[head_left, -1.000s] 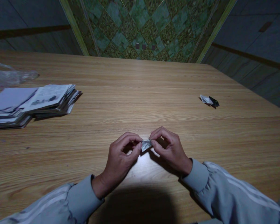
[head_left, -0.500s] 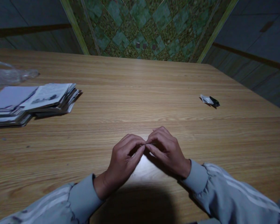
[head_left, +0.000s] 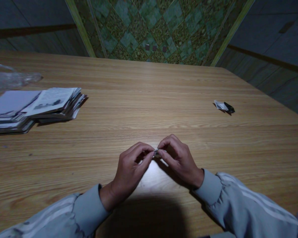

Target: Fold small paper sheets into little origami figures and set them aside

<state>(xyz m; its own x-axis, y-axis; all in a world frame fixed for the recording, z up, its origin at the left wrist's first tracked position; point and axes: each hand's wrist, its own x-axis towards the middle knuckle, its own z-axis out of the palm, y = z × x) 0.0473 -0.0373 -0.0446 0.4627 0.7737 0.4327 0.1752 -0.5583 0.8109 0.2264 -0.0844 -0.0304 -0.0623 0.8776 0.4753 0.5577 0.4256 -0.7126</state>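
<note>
Paper scrap (head_left: pixel 155 152), folded small, sits between 2 bare hands in the lower middle of the view, over the wood-grain bench (head_left: pixel 149 102). It shows nearly edge-on and mostly covered, so its folded shape, and whether it touches the bench, cannot be told. Left hand (head_left: pixel 132 167) has the thumb and forefinger brought almost together, pinching the scrap's left end; right hand (head_left: pixel 181 161) pinches the right end the same way, the 2 sets of fingers very close, with only a sliver of scrap visible between them. Remaining fingers curl loosely behind.

Such a piece should weigh next to nothing and handle as thin and springy: fairly stiff along its creases, soft at any single-layer corner, easy to crush or tear under a hard squeeze. A light fingertip grip at the 2 opposite ends, on the layered part, seems the best hold, leaving the middle free.

Well apart on the right lie a small pale folded paper (head_left: pixel 220 105) and a dark folded piece (head_left: pixel 229 107), touching or overlapping. On the left are a pile topped by a plain lilac sheet (head_left: pixel 15 100) and a pile topped by a printed page (head_left: pixel 52 100), with a crumpled clear plastic bag (head_left: pixel 12 79) behind.
</note>
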